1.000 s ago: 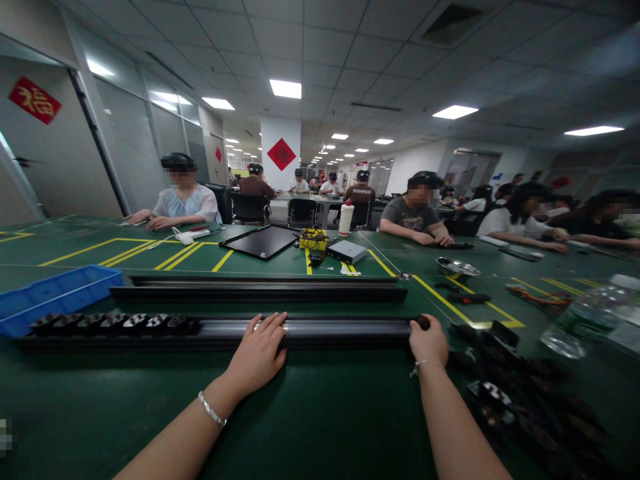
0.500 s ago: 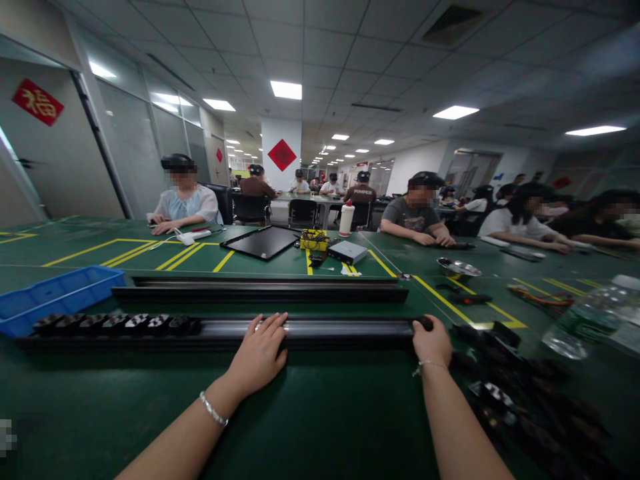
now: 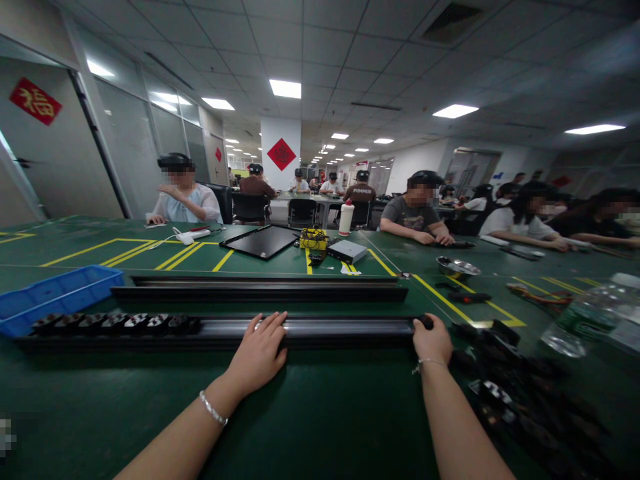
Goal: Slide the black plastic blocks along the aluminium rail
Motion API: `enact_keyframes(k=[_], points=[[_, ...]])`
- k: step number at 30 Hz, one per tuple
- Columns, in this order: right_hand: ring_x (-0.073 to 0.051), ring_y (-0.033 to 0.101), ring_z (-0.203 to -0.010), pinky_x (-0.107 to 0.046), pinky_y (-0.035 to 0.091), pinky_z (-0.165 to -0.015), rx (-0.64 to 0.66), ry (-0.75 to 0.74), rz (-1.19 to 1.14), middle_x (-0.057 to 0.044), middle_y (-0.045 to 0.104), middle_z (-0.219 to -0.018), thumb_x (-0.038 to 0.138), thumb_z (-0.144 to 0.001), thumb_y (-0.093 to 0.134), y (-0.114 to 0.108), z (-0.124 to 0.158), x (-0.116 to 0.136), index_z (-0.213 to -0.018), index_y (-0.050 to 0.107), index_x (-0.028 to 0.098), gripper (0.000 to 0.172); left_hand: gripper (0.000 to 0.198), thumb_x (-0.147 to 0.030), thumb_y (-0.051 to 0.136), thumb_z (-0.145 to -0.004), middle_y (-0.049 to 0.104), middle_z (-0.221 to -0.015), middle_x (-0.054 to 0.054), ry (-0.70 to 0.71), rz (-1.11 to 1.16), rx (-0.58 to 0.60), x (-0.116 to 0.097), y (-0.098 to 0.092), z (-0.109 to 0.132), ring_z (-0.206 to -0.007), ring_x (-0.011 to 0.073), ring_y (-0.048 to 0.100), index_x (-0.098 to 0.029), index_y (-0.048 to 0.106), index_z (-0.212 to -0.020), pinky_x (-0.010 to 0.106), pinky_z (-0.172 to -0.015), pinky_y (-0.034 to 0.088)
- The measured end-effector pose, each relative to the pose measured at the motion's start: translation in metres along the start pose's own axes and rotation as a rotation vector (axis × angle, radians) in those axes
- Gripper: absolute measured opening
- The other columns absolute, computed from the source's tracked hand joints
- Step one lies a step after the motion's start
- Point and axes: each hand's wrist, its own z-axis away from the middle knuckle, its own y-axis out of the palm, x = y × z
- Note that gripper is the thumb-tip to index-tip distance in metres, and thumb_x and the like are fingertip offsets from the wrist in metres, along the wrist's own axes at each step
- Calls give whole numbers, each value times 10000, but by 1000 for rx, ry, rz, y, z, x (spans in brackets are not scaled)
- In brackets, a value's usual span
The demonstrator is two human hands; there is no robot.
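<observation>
A long black rail [image 3: 345,332] lies across the green table in front of me. Several small black modules with metallic tops [image 3: 136,323] sit in a row in its left part. My left hand [image 3: 263,347] lies over the middle of the rail, its fingers stretched across the top. At the rail's right end, my right hand [image 3: 432,339] is closed around a small black piece [image 3: 424,323]. Behind this rail lie two more black rails [image 3: 270,293], parallel to it.
A blue bin [image 3: 65,293] is at the left. Loose black parts [image 3: 530,387] are heaped at the right, near a plastic bottle [image 3: 580,323], a metal bowl [image 3: 459,268] and wires. Farther back are a black panel [image 3: 263,241], a grey box [image 3: 347,251] and seated people.
The person at the back left has raised one hand towards the head. My hands and the rail look the same.
</observation>
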Motion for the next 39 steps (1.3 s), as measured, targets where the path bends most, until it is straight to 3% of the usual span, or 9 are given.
enact_keyframes(k=[16, 20, 27, 35, 39], points=[[-288, 566, -996, -394, 437, -846, -52, -7, -30, -145, 602, -1134, 386, -772, 481, 5, -3, -5, -1182, 563, 182, 465, 206, -224, 504, -775, 492, -1362, 85, 3, -4, -11, -1, -1, 0, -1261, 249, 437, -212, 589, -962, 496, -1067, 273], [-268, 575, -947, -374, 437, -836, -96, -30, -74, -127, 621, -1083, 369, -739, 525, 8, -7, -10, -1129, 584, 187, 434, 202, -228, 507, -775, 492, -1362, 84, -2, -3, -8, -1, -1, 0, -1260, 244, 437, -213, 589, -959, 489, -1069, 269], [-235, 577, -812, -359, 446, -786, -215, 72, -161, -96, 636, -892, 306, -706, 541, 7, -20, -23, -1065, 582, 167, 388, 198, -227, 507, -773, 495, -1361, 76, -6, 0, -10, 0, 0, 1, -1263, 243, 435, -217, 587, -953, 491, -1069, 267], [-276, 537, -1001, -372, 399, -885, -267, 7, -154, -166, 576, -1100, 300, -741, 506, -1, -10, -12, -1122, 547, 128, 420, 196, -225, 502, -776, 493, -1362, 78, -10, -2, -5, -1, -1, 0, -1259, 245, 438, -215, 586, -953, 494, -1074, 260], [-289, 517, -1043, -381, 384, -915, -280, -70, -41, -184, 567, -1123, 346, -787, 436, -10, 2, -3, -1137, 528, 115, 429, 200, -220, 492, -777, 489, -1364, 90, 1, -8, -4, -1, -1, 0, -1260, 256, 435, -212, 587, -953, 509, -1066, 268]])
